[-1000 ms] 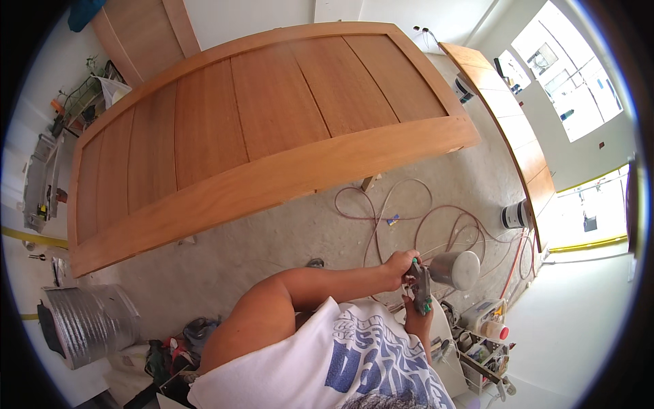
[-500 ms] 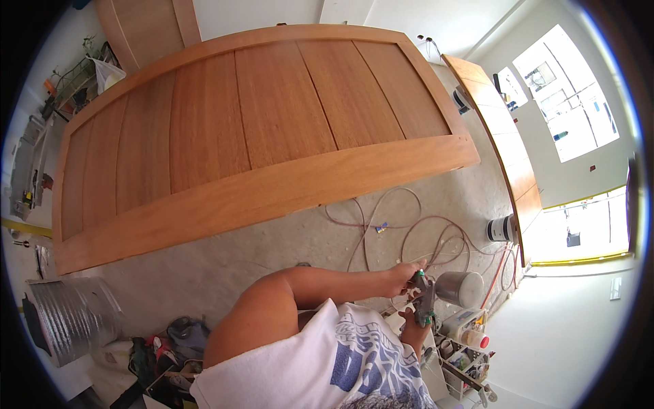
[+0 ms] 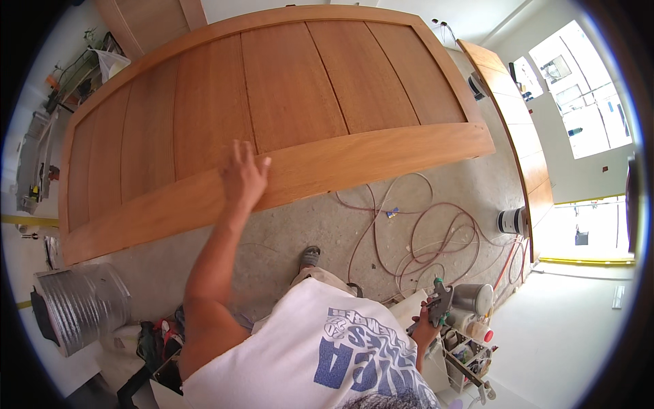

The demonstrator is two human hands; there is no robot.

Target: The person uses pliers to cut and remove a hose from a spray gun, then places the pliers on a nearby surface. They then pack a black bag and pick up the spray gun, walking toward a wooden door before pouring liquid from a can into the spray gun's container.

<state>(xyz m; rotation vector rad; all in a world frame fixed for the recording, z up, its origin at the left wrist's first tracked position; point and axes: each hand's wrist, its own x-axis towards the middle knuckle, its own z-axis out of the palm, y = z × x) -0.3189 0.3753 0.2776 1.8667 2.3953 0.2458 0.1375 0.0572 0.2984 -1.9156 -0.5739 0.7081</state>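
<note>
The large framed panel of reddish-brown wooden planks (image 3: 293,88) spans the upper left and centre of the frame. The hands are well apart: the left hand (image 3: 244,175), fingers spread, is over the panel's near edge, contact unclear. At lower right, away from it, the right hand (image 3: 424,327) grips a dark grey spray gun with green fittings (image 3: 441,303), beside its silver cylindrical metal cup (image 3: 473,300).

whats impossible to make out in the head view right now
Head view, whether the left grip touches the wooden panel: any contact is hidden beneath it.
Head view, some fingers of the right grip: hidden by the spray gun.
Head view, inside of the metal cup: hidden by its wall.
Head view, top of the brown board behind: cut off by the upper edge.
</note>
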